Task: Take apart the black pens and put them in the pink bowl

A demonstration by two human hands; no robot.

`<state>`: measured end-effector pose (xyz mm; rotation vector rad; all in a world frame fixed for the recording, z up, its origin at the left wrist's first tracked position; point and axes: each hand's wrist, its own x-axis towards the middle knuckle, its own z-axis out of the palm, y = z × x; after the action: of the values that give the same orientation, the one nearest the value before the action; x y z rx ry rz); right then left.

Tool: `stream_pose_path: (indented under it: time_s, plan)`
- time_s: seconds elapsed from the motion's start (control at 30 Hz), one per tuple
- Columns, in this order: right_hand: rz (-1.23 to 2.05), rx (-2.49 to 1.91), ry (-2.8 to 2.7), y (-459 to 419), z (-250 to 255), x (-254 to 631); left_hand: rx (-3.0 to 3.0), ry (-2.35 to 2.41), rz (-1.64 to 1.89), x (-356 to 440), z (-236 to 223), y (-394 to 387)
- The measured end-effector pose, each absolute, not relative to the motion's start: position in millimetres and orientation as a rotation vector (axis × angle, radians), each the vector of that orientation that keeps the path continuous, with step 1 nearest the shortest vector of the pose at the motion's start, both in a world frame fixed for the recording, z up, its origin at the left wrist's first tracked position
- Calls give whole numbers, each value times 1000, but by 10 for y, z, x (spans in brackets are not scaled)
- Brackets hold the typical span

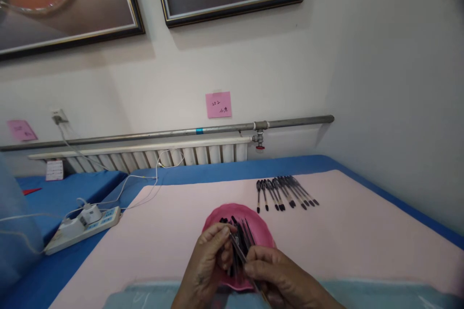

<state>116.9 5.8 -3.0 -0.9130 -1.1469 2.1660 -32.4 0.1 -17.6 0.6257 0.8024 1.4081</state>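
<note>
A pale wall [253, 67] with a white radiator [226, 153] along it stands beyond the pink bowl [266, 233], which sits on a pale pink sheet [174, 236] over a blue-covered table [282, 164]. A white power strip [106, 220] lies well to the bowl's left.

You have a slim, dark, pen-like rod [238, 249] above the bowl's near part. Your left hand [206, 265] pinches its far end between thumb and forefinger; your right hand [277, 270] grips it lower down, fingers curled. Its long axis slants from the bowl's middle toward you and rightward, past the near rim; blur hides which end is the tip.

Loose dark rods [249, 232] in the bowl point mostly away from you. Beyond the bowl, to its right, black pens [284, 188] form a row, many slanting with their near ends rightward.
</note>
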Motion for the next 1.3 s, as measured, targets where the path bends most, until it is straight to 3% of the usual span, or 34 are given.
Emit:
stream_pose_path:
  time_s: [0.47, 0.83, 1.0, 1.17, 1.3]
  plan:
    - [2265, -892, -1175, 42, 9, 1160, 609, 813, 1391, -325, -202, 0]
    - [1665, -1220, -1614, 110, -99, 1155, 585, 1033, 1528, -370, -200, 48]
    - [1561, -1288, -1710, 130, 5, 1219, 785, 1407, 1562, -522, -134, 60]
    - [1607, -1241, -1685, 205, -15, 1278, 1143, 1820, 1347, -621, -150, 37]
    - [1671, -1207, -1602, 203, -85, 1253, 1145, 1598, 1356, -511, -157, -7]
